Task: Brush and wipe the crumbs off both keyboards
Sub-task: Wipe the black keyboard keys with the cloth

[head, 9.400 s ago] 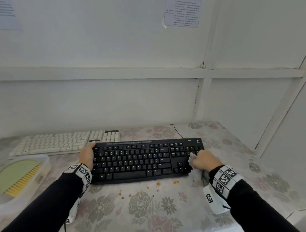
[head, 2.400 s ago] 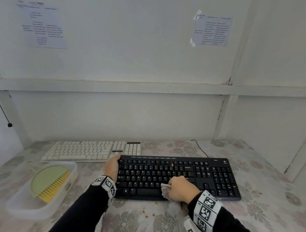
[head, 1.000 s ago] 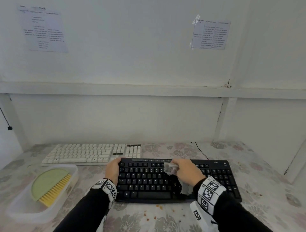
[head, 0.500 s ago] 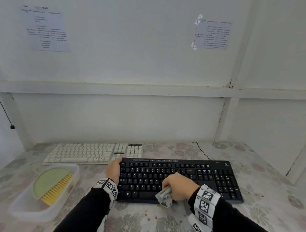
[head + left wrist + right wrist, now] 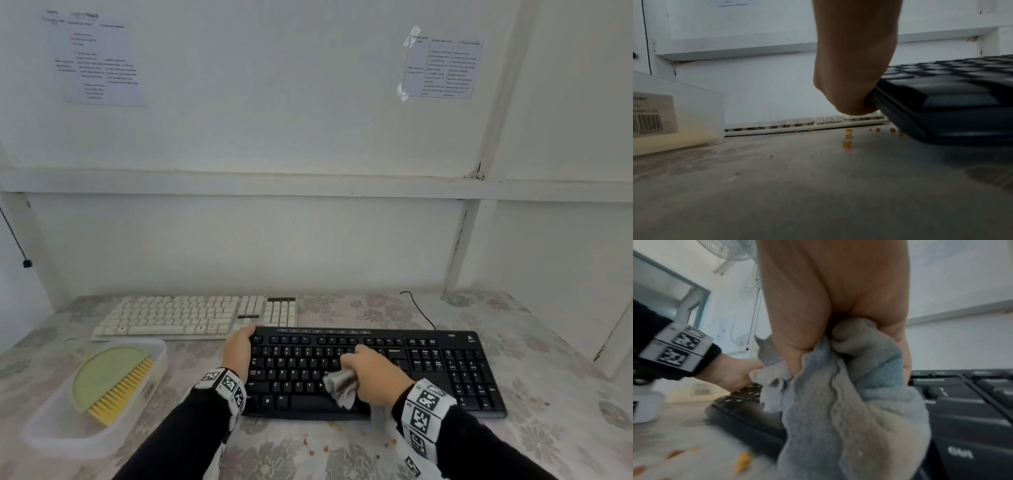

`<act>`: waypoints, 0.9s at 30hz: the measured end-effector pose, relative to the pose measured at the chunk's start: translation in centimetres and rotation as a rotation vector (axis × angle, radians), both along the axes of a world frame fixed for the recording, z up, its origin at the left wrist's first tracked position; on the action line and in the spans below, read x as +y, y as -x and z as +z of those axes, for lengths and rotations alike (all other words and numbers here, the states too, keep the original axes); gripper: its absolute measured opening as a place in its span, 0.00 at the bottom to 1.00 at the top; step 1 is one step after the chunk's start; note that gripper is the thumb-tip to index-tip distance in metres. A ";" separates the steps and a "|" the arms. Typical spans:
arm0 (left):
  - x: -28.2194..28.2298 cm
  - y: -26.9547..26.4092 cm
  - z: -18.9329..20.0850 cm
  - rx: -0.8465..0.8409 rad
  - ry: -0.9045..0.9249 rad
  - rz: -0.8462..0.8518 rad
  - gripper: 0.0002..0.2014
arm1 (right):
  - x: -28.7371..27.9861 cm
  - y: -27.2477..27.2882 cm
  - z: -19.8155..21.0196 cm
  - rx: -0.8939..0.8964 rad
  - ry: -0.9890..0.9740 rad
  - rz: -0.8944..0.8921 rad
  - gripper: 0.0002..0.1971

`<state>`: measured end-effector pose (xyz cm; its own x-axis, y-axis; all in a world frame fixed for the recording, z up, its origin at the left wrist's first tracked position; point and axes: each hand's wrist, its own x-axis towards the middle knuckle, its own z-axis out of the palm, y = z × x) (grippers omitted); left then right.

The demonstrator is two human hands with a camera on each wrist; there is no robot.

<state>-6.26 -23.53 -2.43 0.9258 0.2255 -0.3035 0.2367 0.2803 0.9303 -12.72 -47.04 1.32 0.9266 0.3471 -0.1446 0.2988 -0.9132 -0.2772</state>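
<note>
Head view, lower centre: our right hand (image 5: 375, 375) clenches a crumpled grey cloth (image 5: 342, 386) on the black plastic keyboard (image 5: 445, 370); left hand (image 5: 238, 349) fingers grip its left edge.

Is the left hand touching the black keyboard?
Touching. In the left wrist view the left hand grips the black keyboard by its edge; the head view shows the same.
</note>
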 end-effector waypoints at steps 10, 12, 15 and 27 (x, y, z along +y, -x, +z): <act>0.1 0.1 0.1 0.015 -0.004 0.000 0.15 | 0.7 -0.2 2.9 0.044 -0.254 -0.071 0.16; 0.1 0.1 0.1 0.019 -0.001 0.005 0.15 | 1.2 -1.6 3.2 -0.096 -0.294 -0.124 0.13; 0.2 0.0 0.1 0.020 0.002 0.015 0.14 | 2.3 -2.6 2.3 -0.221 -0.194 -0.154 0.11; -0.1 0.2 0.0 -0.011 0.042 -0.038 0.15 | 4.6 1.0 -0.3 0.067 0.150 0.273 0.10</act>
<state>-6.47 -23.67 -2.45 0.9367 0.1774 -0.3017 0.2378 0.3101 0.9205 -13.68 -42.43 1.03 0.7889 0.5518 -0.2705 0.5242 -0.8340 -0.1725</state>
